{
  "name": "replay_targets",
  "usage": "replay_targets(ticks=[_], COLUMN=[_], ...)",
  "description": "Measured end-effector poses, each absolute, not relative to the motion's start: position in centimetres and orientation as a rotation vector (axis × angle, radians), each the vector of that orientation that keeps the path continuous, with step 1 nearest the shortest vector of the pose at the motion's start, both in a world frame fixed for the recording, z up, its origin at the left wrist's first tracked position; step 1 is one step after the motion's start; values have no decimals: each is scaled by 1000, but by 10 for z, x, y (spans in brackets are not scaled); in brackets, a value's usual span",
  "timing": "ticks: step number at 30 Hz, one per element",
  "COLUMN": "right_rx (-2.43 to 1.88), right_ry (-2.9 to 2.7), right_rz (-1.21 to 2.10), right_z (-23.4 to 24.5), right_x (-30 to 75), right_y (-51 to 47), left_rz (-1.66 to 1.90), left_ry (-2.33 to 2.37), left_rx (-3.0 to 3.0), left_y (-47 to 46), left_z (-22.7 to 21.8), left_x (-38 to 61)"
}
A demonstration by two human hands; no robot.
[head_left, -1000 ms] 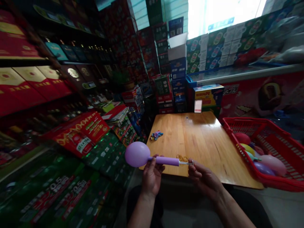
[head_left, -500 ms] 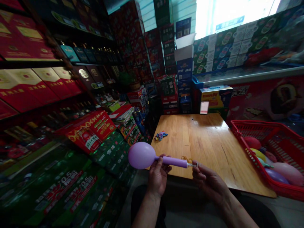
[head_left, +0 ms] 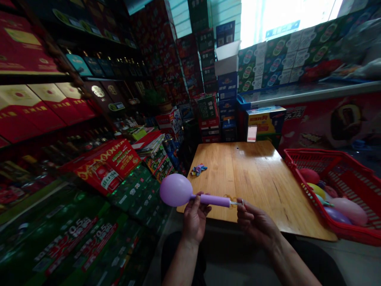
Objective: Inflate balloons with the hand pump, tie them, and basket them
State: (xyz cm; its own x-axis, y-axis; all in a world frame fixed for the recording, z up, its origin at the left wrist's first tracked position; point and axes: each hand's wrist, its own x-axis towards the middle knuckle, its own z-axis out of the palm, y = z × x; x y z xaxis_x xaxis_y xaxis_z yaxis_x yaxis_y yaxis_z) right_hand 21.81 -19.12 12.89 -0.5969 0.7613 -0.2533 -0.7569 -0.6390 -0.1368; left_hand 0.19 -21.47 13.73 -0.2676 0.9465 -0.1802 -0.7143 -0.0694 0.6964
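Observation:
A purple balloon (head_left: 175, 190), partly inflated, sits on the left end of a purple hand pump (head_left: 214, 200). My left hand (head_left: 194, 218) is closed around the pump's nozzle end, just behind the balloon. My right hand (head_left: 256, 225) is closed on the pump's metal rod handle (head_left: 239, 203) at the right end. The pump hangs level over the near edge of a wooden table (head_left: 256, 182). A few yellow rubber bands (head_left: 228, 197) lie on the table just behind the pump. Further back on the table lies a small heap of uninflated coloured balloons (head_left: 198, 169).
A red plastic basket (head_left: 336, 163) at the right of the table holds several inflated balloons (head_left: 347, 209). Stacked red and green boxes (head_left: 107, 167) fill the left side and shelves. More cartons (head_left: 223, 87) rise behind the table. My dark-clothed lap is below.
The balloon has grown slightly. Both hands keep their grip on the pump, and the camera view shifts a little.

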Motion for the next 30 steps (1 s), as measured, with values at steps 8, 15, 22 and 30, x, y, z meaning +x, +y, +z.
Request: replay_targets(ticks=[8,15,22,30], right_rx=[-356,-369,-318,-387], right_ry=[-32,-134,-94,-119], right_rz=[2190,2202,2164,2186], right_z=[130,123,127,124], right_x=[222,217,237,224], right_y=[-187,-191,-190,-197], left_rz=[1661,1633,1691,1613], left_ry=[833,867,871,877], left_rx=[387,348,381,379], left_y=[-211,-212,-208,-214], left_z=[138,131,138,133], left_x=[4,12,6,19])
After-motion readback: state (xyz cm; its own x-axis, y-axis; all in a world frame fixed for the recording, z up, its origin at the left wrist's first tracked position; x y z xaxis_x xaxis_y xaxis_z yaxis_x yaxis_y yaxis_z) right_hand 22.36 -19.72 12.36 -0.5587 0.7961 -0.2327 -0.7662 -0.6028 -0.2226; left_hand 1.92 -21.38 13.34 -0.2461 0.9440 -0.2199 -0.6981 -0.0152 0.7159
